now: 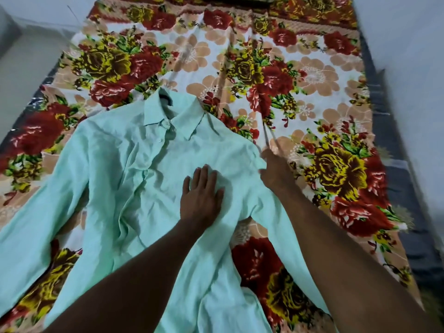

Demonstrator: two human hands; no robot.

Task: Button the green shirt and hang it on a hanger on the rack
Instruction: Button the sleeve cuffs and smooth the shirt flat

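The mint green shirt [134,179] lies front up on the bed, collar pointing away from me, both sleeves spread out to the sides. Its placket is wrinkled, and small buttons show near the collar. My left hand [201,195] rests flat on the shirt's chest with straight fingers. My right hand [272,165] is blurred at the shirt's right shoulder seam; its fingers look curled on the edge of the cloth there. No hanger or rack is in view.
A floral bedsheet [288,75] with red and yellow roses covers the mattress, with a long crease running down its middle. The dark mattress edge [394,179] shows on the right. A pale floor [26,58] lies on the left.
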